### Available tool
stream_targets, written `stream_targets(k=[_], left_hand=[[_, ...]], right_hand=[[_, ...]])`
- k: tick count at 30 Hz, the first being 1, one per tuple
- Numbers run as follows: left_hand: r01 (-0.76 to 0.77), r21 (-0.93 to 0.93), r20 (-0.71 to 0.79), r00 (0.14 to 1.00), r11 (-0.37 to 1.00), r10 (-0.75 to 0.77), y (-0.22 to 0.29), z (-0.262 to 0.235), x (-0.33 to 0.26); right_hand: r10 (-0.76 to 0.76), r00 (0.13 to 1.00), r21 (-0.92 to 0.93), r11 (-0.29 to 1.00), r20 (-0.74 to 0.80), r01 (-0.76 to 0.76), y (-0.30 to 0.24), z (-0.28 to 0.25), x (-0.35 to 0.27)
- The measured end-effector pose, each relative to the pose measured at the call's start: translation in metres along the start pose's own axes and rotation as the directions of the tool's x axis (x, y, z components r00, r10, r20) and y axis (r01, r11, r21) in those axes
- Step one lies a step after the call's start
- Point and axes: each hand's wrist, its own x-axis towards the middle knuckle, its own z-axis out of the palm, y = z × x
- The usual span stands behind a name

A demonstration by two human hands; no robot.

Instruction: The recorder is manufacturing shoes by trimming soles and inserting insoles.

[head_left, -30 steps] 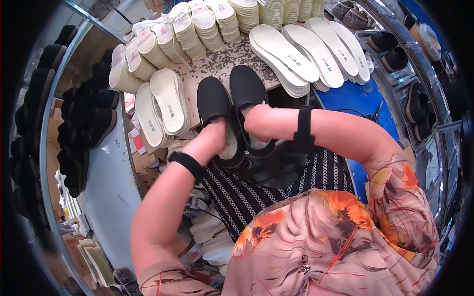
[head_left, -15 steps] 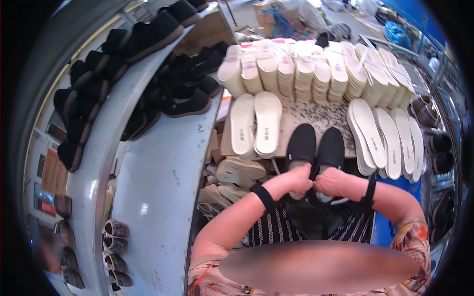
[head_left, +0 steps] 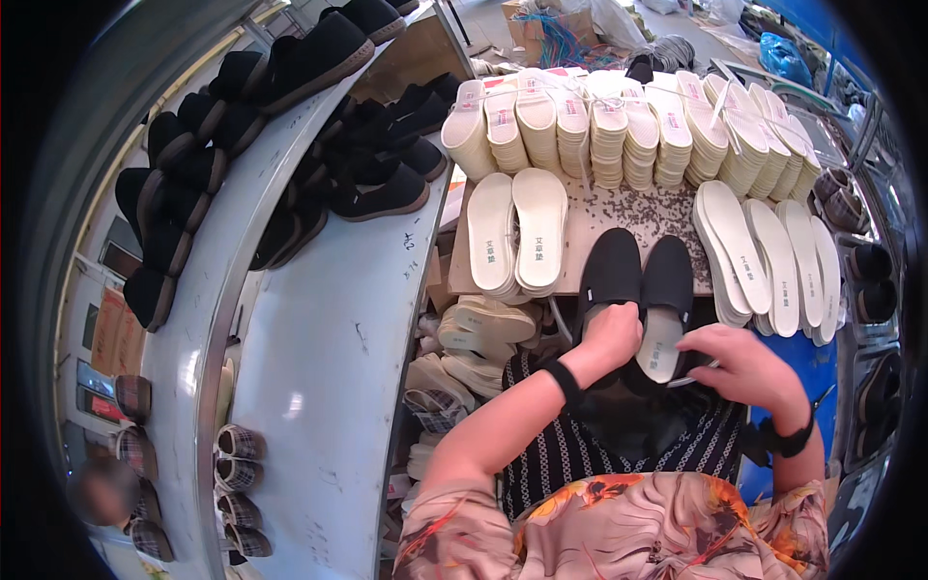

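Observation:
A pair of black slip-on shoes stands before me, toes pointing away. My left hand (head_left: 613, 336) is closed at the opening of the left black shoe (head_left: 611, 266) and covers most of it. A pale insole (head_left: 661, 346) with dark print lies inside the right black shoe (head_left: 669, 271). Beside that shoe's heel is my right hand (head_left: 739, 362), its fingers apart and the fingertips near the shoe's right edge. Whether they touch it I cannot tell.
Pale insoles lie in pairs at the board's left (head_left: 491, 232) and right (head_left: 737, 251). Behind stand tied insole stacks (head_left: 609, 145). More insoles (head_left: 483, 324) are heaped below left. A metal shelf (head_left: 319, 387) at left carries black shoes (head_left: 387, 193) and plaid shoes (head_left: 242, 474).
My hands, earlier close together at the shoes' heels, have separated. The left moved up onto the left shoe; the right moved rightward and opened, uncovering the right shoe's insole. The view shifted slightly.

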Motion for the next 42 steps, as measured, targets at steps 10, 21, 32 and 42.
stream_targets(k=[10, 21, 32, 42], left_hand=[[0.421, -0.538, -0.211, 0.771, 0.730, -0.600, -0.016, -0.229, -0.117], [0.564, -0.182, -0.662, 0.535, 0.805, -0.525, -0.260, -0.411, 0.197], [0.294, 0.394, -0.618, 0.786, 0.871, 0.015, -0.324, -0.412, 0.334], [0.198, 0.125, 0.132, 0.968, 0.972, -0.214, -0.002, -0.140, 0.132]], right_hand=[[0.161, 0.986, 0.128, 0.980, -0.049, -0.153, 0.027, -0.002, 0.022], [0.333, 0.903, 0.010, 0.937, 0.270, -0.348, 0.084, -0.028, 0.063], [0.775, 0.477, 0.331, 0.616, -0.414, -0.715, 0.202, -0.156, -0.046], [0.860, -0.057, 0.640, 0.331, -0.507, -0.694, 0.485, -0.326, -0.032]])
